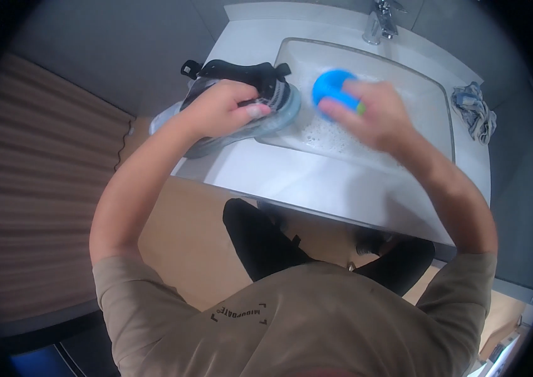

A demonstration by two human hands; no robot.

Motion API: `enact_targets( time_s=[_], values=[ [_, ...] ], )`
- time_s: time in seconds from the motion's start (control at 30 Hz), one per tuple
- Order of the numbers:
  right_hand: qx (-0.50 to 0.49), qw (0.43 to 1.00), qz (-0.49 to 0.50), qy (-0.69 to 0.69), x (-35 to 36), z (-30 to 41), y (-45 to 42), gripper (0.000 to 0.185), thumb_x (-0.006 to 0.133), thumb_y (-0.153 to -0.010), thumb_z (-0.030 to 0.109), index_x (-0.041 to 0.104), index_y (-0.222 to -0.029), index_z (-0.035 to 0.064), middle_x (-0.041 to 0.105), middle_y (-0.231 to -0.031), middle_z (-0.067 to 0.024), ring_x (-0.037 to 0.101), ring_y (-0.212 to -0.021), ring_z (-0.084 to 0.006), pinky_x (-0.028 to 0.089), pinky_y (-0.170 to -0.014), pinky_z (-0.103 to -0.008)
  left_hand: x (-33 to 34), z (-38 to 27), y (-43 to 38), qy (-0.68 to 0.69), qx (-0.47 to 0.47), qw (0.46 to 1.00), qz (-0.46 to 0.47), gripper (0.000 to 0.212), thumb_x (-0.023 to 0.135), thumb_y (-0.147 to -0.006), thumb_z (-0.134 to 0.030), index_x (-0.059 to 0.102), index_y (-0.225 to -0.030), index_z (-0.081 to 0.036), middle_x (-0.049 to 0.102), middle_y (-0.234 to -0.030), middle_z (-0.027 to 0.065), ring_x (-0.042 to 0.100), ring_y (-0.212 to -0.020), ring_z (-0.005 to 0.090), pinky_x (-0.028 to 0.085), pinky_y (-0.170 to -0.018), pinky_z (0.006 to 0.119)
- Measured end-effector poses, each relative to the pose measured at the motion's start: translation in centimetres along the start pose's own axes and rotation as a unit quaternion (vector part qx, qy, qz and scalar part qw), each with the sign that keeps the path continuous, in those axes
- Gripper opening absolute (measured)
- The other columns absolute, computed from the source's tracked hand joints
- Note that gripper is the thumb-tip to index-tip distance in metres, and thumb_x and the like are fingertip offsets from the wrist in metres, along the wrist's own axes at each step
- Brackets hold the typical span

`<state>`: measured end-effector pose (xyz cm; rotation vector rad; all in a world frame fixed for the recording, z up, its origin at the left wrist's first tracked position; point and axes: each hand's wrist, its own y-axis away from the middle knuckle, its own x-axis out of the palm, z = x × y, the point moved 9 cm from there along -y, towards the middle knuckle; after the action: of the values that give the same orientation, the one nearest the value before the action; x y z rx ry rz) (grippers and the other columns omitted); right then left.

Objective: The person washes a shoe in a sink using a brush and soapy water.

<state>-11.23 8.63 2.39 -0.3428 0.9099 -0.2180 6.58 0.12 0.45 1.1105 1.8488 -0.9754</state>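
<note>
My left hand (pixel 226 109) grips a wet black-and-grey shoe (pixel 273 120) with a pale bluish sole rim. The shoe lies across the left edge of the white sink (pixel 424 75), partly over the counter. Its far side shows a black upper with tabs sticking out; my fingers cover part of it. Held in my right hand (pixel 379 115) over the basin is a round blue scrubber (pixel 331 87), blurred, with a small green part by the fingers. A gap separates the scrubber from the shoe. Soap bubbles (pixel 327 139) lie in the basin below.
A chrome faucet (pixel 382 23) stands behind the basin. On the right end of the white counter (pixel 266 172) rests a crumpled cloth (pixel 473 113). Grey walls border the counter, and a pleated brown curtain (pixel 49 188) hangs at left.
</note>
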Motion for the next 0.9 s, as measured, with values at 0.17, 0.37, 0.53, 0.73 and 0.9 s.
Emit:
enact_targets(
  time_s=[0.17, 0.37, 0.53, 0.73, 0.9],
  values=[
    [-0.372, 0.914, 0.044, 0.155, 6.1, 9.6, 1.5, 0.042, 0.062, -0.086, 0.051, 0.063, -0.068, 0.0127, 0.065, -0.064, -0.0084, 0.064, -0.059, -0.0302, 0.051, -0.055, -0.0403, 1.9, 4.8, 0.6, 0.28, -0.17, 0.945, -0.02, 0.026, 0.058, -0.095, -0.021, 0.064, -0.082, 0.001, 0.058, -0.07, -0.0006, 0.05, -0.067, 0.007, 0.043, -0.062, 0.027],
    [-0.354, 0.901, 0.111, 0.222, 8.8, 6.7, -0.5, 0.039, 0.06, -0.089, 0.047, 0.066, -0.071, 0.0132, 0.063, -0.06, -0.0081, 0.065, -0.06, -0.0286, 0.053, -0.056, -0.0381, 2.5, 5.9, 0.6, 0.353, -0.274, 0.894, 0.003, 0.03, 0.047, -0.1, -0.027, 0.059, -0.084, -0.006, 0.051, -0.072, -0.0067, 0.045, -0.068, 0.003, 0.04, -0.062, 0.021],
    [-0.324, 0.903, 0.151, 0.238, 8.2, 4.8, -2.3, 0.039, 0.06, -0.088, 0.049, 0.067, -0.072, 0.0146, 0.064, -0.064, -0.0071, 0.066, -0.063, -0.0281, 0.053, -0.057, -0.0398, 2.2, 6.2, 0.0, 0.354, -0.24, 0.902, -0.059, 0.033, 0.045, -0.101, -0.03, 0.055, -0.081, -0.006, 0.048, -0.075, -0.0086, 0.041, -0.072, 0.0034, 0.038, -0.066, 0.023],
    [-0.375, 0.901, 0.154, 0.155, 9.3, 6.1, -1.5, 0.038, 0.061, -0.087, 0.047, 0.066, -0.071, 0.0129, 0.062, -0.06, -0.0087, 0.064, -0.059, -0.0301, 0.051, -0.055, -0.0417, 2.3, 6.8, 0.3, 0.335, -0.251, 0.905, -0.072, 0.039, 0.047, -0.101, -0.035, 0.055, -0.075, -0.008, 0.048, -0.07, -0.0067, 0.044, -0.066, 0.0042, 0.039, -0.059, 0.024],
    [-0.366, 0.91, 0.136, 0.139, 9.3, 4.2, -2.2, 0.038, 0.061, -0.085, 0.048, 0.063, -0.068, 0.014, 0.061, -0.059, -0.0075, 0.062, -0.057, -0.0306, 0.05, -0.052, -0.0413, 2.7, 7.4, 0.8, 0.302, -0.278, 0.91, -0.059, 0.041, 0.046, -0.102, -0.038, 0.053, -0.074, -0.009, 0.047, -0.067, -0.0055, 0.045, -0.064, 0.0048, 0.039, -0.054, 0.024]
  ],
)
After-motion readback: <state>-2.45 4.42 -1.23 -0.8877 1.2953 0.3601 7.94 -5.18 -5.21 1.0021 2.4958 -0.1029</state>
